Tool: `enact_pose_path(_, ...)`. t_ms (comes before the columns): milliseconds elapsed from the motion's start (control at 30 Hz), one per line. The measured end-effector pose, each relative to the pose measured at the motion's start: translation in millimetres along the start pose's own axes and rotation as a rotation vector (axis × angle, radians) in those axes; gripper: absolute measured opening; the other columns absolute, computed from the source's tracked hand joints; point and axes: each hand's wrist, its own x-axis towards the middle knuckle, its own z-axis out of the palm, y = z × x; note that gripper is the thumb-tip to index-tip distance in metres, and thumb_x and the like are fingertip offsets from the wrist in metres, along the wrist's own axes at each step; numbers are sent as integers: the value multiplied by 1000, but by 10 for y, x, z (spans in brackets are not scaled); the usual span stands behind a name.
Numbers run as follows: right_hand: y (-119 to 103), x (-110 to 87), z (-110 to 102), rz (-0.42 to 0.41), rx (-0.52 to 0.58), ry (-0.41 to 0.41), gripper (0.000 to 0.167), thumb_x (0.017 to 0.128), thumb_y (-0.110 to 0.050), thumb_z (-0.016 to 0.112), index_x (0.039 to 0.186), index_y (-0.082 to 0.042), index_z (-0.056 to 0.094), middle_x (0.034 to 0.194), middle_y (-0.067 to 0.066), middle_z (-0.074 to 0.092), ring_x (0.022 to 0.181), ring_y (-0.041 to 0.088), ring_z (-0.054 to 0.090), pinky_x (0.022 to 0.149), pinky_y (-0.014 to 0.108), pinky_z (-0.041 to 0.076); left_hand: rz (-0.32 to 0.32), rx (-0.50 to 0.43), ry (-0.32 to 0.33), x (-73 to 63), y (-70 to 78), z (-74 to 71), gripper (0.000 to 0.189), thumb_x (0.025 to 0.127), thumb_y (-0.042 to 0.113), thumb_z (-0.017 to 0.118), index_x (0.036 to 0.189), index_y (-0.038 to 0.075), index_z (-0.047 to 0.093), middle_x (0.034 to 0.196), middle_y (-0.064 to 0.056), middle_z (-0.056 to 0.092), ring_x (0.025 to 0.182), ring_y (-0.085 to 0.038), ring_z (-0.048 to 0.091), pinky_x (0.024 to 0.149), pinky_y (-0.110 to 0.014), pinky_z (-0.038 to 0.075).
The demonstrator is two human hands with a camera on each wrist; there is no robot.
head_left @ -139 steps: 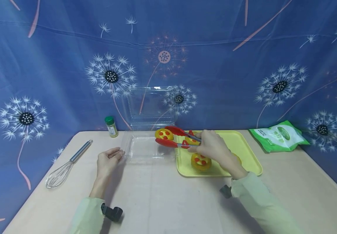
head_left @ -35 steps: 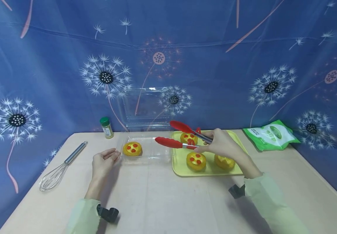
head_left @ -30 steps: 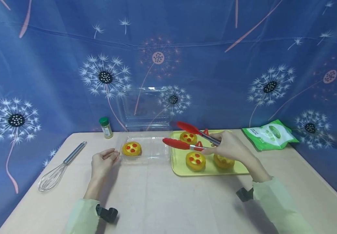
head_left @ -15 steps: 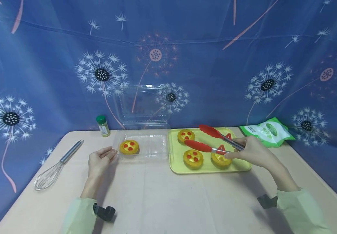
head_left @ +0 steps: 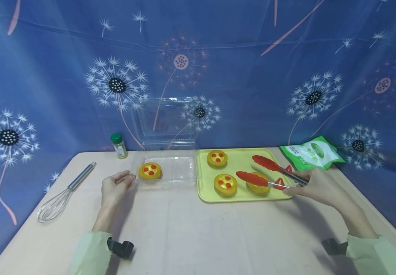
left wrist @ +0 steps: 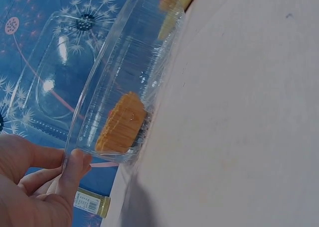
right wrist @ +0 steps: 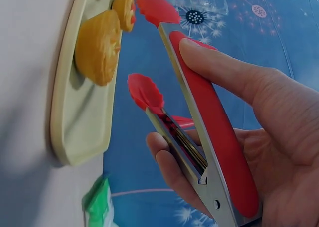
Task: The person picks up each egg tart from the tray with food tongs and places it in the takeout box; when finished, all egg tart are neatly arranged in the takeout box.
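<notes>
My right hand (head_left: pixel 325 189) holds red-tipped tongs (right wrist: pixel 214 122), their arms spread with nothing between them. In the head view the tongs' tips overlap the right part of the yellow tray (head_left: pixel 205 193). On that tray lie three egg tarts: one at the back (head_left: pixel 217 158), one in front (head_left: pixel 225 185) and one partly hidden by the tongs (head_left: pixel 259 187). My left hand (head_left: pixel 115 189) pinches the near left rim of a clear plastic clamshell box (left wrist: pixel 75 122) between thumb and fingers. Inside the box, at its left end, sits another egg tart (head_left: pixel 150 171). The box lid (head_left: pixel 165 118) stands raised behind.
A whisk (head_left: pixel 65 193) lies at the left of the table. Behind my left hand stands a green-capped seasoning bottle (head_left: pixel 119 146). A green and white packet (head_left: pixel 313 152) rests at the back right, beyond my right hand. A blue patterned curtain (head_left: pixel 246 95) closes off the back.
The tongs let go of an egg tart, now in the clear box. My right hand then moved right with the spread tongs, over the tray. My left hand stays at the box rim.
</notes>
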Motion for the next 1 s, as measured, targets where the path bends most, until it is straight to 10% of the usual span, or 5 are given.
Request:
enact_pose_path(300, 162, -141, 33, -88, -82, 129, 69, 69, -43, 86, 119, 1, 68, 50, -9, 37, 45, 5, 25, 40, 19, 24, 5, 26, 11, 0, -1, 2, 40, 100, 5, 53, 136, -11, 47, 134, -29, 53, 83, 7, 62, 86, -17, 57)
enact_pose_path(1000, 161, -274, 134, 43, -49, 19, 81, 70, -42, 85, 127, 9, 59, 54, -8, 36, 47, 7, 22, 39, 20, 21, -3, 39, 9, 22, -36, -7, 40, 100, 7, 52, 137, -8, 48, 134, -27, 55, 95, -2, 67, 89, -19, 56)
